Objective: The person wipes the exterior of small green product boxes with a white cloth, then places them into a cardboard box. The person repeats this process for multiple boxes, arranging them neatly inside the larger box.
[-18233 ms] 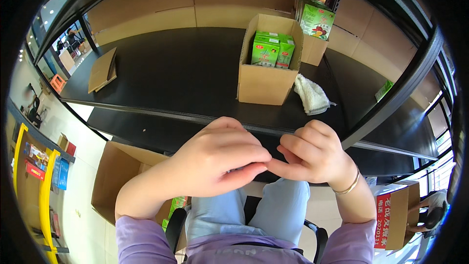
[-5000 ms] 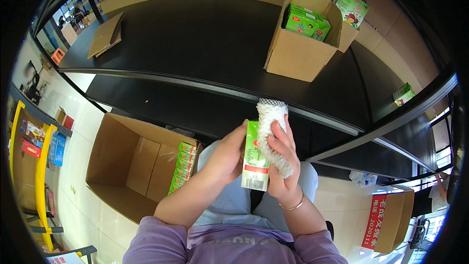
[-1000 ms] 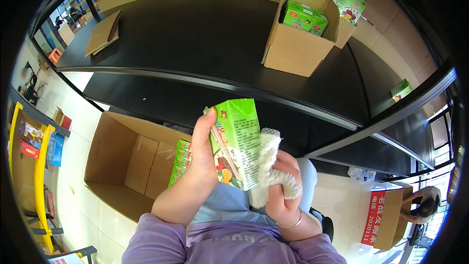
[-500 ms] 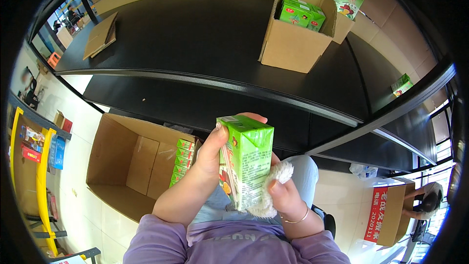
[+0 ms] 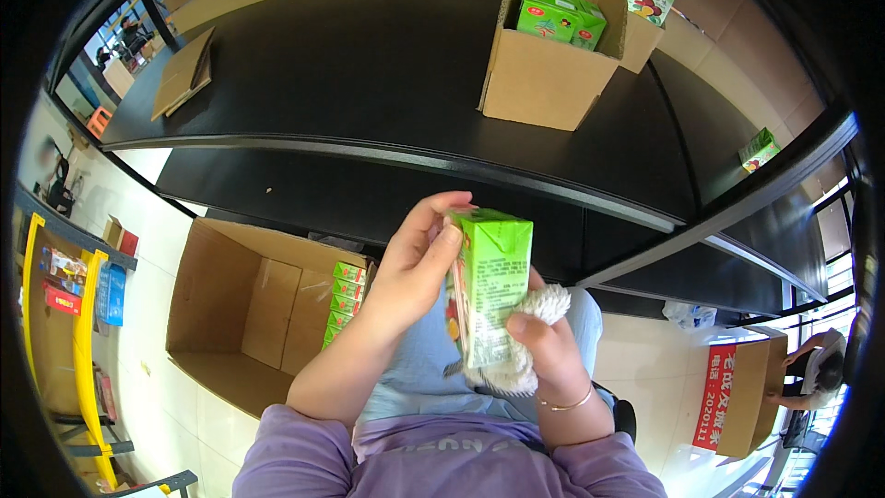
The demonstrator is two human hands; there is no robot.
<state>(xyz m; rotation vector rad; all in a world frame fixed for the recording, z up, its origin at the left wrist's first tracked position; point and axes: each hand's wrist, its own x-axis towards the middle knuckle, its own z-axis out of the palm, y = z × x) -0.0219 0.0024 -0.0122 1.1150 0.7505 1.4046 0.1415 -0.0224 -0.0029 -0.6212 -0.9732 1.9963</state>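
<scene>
A green drink carton (image 5: 499, 288) stands upright before my chest, with fine dark print on its facing side. My left hand (image 5: 417, 263) grips it at the upper left, thumb on the near edge. Around a white fluffy cloth (image 5: 510, 374) my right hand (image 5: 550, 348) is closed, pressing it against the carton's lower right side, thumb at the near face. Part of the cloth and several fingers are hidden behind the carton.
A large open cardboard box (image 5: 221, 290) on the floor at left has several green cartons (image 5: 343, 300) along its right side. A smaller cardboard box (image 5: 544, 83) with green cartons stands on the black shelf (image 5: 369, 65). Flattened cardboard (image 5: 184, 74) lies left. Another person (image 5: 823, 369) bends at far right.
The carton has shifted right and turned, showing more of its printed side. My left hand has moved up and right along its edge; my right hand and the cloth have moved slightly up.
</scene>
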